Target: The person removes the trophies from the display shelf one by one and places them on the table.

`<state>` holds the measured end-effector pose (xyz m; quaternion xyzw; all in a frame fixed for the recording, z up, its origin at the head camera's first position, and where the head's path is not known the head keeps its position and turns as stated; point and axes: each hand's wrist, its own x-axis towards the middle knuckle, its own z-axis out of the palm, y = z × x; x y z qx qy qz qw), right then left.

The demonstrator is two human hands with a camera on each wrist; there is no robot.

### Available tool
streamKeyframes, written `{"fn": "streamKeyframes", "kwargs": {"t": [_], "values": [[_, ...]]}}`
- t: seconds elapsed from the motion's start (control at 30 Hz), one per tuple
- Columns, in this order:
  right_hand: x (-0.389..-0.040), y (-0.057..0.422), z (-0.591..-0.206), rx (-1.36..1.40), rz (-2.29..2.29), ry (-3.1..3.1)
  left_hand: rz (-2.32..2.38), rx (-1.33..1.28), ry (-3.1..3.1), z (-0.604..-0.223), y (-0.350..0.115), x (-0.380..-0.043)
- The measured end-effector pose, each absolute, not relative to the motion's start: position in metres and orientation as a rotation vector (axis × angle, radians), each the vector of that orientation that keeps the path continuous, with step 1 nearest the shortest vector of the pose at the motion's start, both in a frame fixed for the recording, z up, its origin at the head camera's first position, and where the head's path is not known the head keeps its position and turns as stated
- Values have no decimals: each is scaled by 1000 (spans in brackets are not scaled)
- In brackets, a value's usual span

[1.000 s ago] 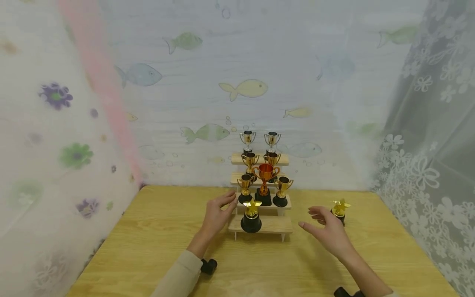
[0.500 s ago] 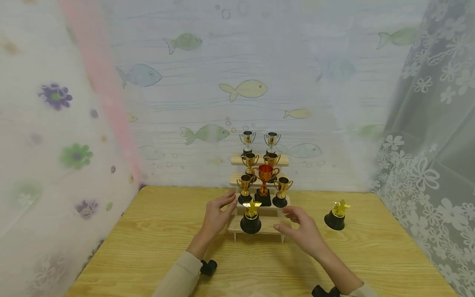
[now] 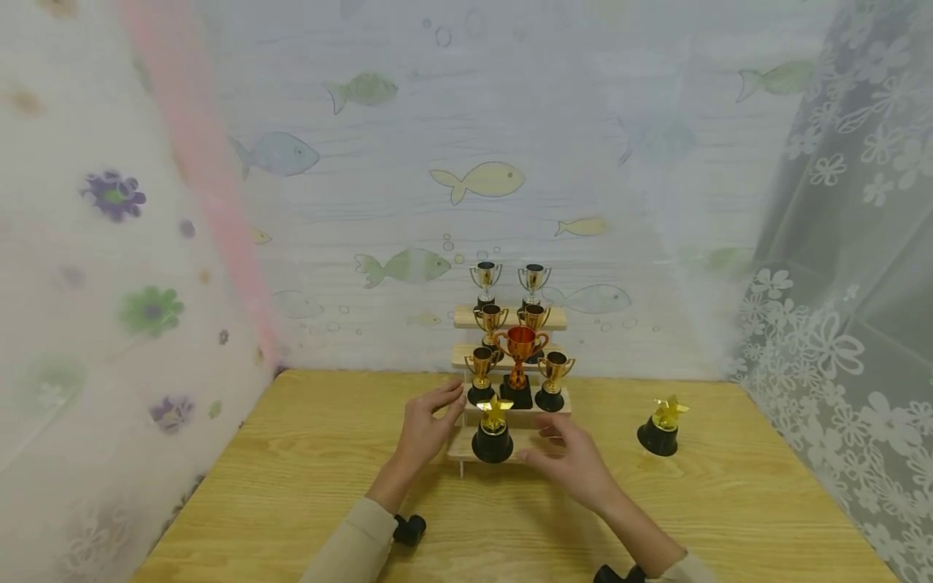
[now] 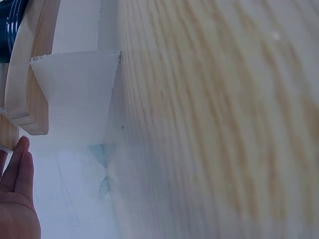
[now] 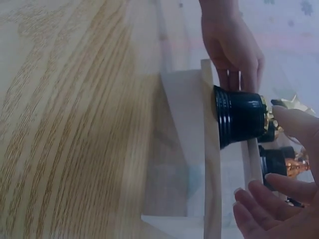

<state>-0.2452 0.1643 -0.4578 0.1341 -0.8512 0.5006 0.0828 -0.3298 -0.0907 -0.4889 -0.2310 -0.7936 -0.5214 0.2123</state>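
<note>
A small trophy with a gold star on a black base (image 3: pixel 492 442) stands on the lowest step of a tiered wooden stand (image 3: pixel 461 448). My left hand (image 3: pixel 428 421) is at the stand's left side; in the left wrist view its fingertips are close to a step's end (image 4: pixel 35 112), contact unclear. Just right of the star trophy is my right hand (image 3: pixel 576 465), thumb and fingers spread apart. In the right wrist view, the thumb is near the trophy's gold part, and nothing is held. Higher steps carry an orange-red cup (image 3: pixel 521 344) and several gold cups (image 3: pixel 555 368).
Another star trophy (image 3: pixel 658 439) stands on the wooden table (image 3: pixel 328 453), to the right of the stand. Behind it hangs a pale cloth with fish (image 3: pixel 481 180). Lace cloth (image 3: pixel 831 348) borders the right side, flowered cloth (image 3: pixel 87 324) the left.
My right hand has moved left, from beside the table's star trophy to the right of the one on the lowest step. The left hand has stayed in place.
</note>
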Motion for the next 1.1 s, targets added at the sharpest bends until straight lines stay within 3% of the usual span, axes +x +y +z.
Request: {"fn": "streamKeyframes", "kwargs": {"t": [1.1], "values": [[-260, 128, -467, 426, 1451, -2546, -1442, -639, -2216, -491, -90, -331]]}}
